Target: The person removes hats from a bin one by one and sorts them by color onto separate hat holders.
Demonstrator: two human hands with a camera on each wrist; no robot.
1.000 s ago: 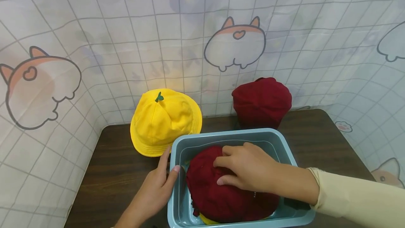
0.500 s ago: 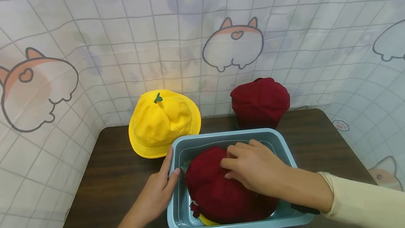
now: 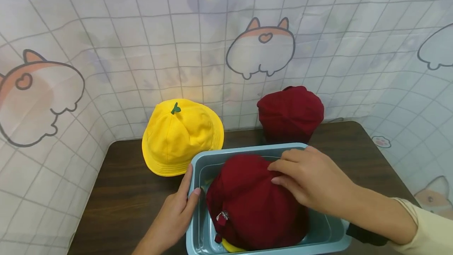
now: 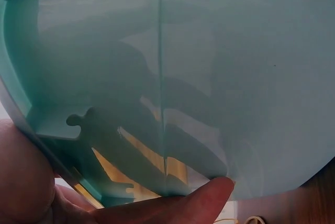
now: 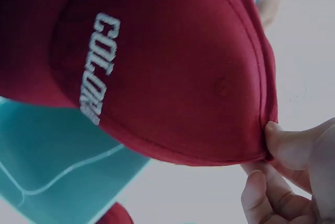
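From my end, the step in hand looked like shifting the dark red cap [image 3: 255, 196] about in the blue tub [image 3: 191, 225], prob. lifting or turning it by the brim [image 5: 199, 77]. The right hand [image 3: 315, 178] had thumb and fingers together, clamped on the brim's edge; the R wrist view showed the pinch right at the corner, w/ white lettering [image 5: 98, 67] farther in along the cap (last letters too blurry to read). The left hand [image 3: 173, 208] was clamped on the tub's left side, thumb over the rim and fingers against the outside, so I'd say it was there to steady things. As I judged it, the next move called for keeping that pinch firm, bringing the cap's weight up evenly, and not letting the soft crown snag on the tub wall. Rel. to the right hand, the cap lay directly under and to the left of the fingertips, touching them only at the pinched edge, its bulk within the tub. A yellow bit [image 3: 231, 246] showed beneath its near edge; whether the cap rested on it, I cdn't tell. The yellow hat [image 3: 173, 133] and 2nd red cap [image 3: 291, 109] sat behind the tub on the table [image 3: 120, 192].
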